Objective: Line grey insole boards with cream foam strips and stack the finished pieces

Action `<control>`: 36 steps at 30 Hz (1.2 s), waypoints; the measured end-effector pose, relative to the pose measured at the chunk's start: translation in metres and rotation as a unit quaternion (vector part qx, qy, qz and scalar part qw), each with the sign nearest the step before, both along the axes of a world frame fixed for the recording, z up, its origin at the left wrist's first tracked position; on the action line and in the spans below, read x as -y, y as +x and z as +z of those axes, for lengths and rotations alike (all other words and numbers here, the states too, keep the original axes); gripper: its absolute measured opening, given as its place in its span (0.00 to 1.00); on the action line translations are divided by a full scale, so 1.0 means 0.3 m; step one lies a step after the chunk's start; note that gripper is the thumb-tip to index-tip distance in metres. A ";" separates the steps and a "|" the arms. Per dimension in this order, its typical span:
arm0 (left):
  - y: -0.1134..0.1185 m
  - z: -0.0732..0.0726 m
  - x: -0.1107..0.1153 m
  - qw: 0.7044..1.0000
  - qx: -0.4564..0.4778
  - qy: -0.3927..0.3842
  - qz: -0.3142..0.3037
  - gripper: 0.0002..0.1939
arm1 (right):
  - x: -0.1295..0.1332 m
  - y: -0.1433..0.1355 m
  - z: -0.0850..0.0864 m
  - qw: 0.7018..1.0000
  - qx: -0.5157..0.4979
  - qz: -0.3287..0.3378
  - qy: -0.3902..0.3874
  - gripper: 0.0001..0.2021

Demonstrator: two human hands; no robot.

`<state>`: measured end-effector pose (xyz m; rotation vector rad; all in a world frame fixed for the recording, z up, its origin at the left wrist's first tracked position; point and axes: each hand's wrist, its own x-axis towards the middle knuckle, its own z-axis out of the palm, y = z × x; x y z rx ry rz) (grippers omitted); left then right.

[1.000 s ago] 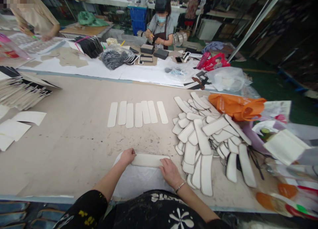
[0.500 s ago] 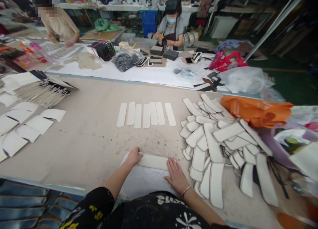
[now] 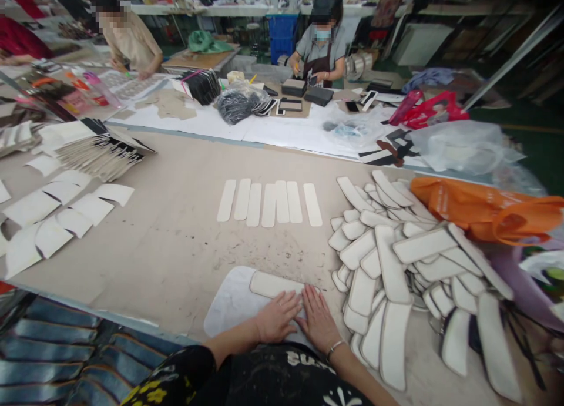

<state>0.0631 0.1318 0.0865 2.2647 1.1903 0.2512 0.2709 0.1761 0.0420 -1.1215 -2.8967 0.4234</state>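
Both my hands lie on a cream-coloured strip (image 3: pixel 268 284) with rounded corners, set along the far edge of a larger whitish rounded sheet (image 3: pixel 229 303). My left hand (image 3: pixel 278 316) is flat, fingers spread a little, pressing on the strip's middle and right part. Close beside it, my right hand (image 3: pixel 318 313) rests flat over the strip's right end, fingers stretched out. Beyond them several loose cream strips (image 3: pixel 268 205) stand in a row on the table. A heap of dark-edged cream strips (image 3: pixel 396 271) lies just right of my right hand.
Curved cream pieces (image 3: pixel 66 218) and a fanned stack (image 3: pixel 97 150) lie at the left. An orange bag (image 3: pixel 480 209) sits behind the heap. Denim-blue pieces (image 3: pixel 48 350) are below the table's left edge. Across the table, a person (image 3: pixel 324 47) in a mask handles small items.
My left hand has left the strip's left end and moved right, now flat beside my right hand. The camera view has shifted left, so the scene sits further right.
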 end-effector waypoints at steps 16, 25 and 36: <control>-0.335 -0.085 0.008 0.984 -0.149 0.013 0.101 0.36 | -0.009 -0.005 0.016 0.998 -0.024 -0.005 -0.056 0.36; -0.347 -0.125 0.027 0.983 -0.138 0.081 0.093 0.36 | -0.092 -0.003 0.097 0.973 -0.065 -0.193 -0.103 0.28; -0.363 -0.063 0.055 0.967 -0.089 0.098 0.218 0.26 | -0.156 0.089 0.209 0.937 -0.164 -0.193 -0.239 0.15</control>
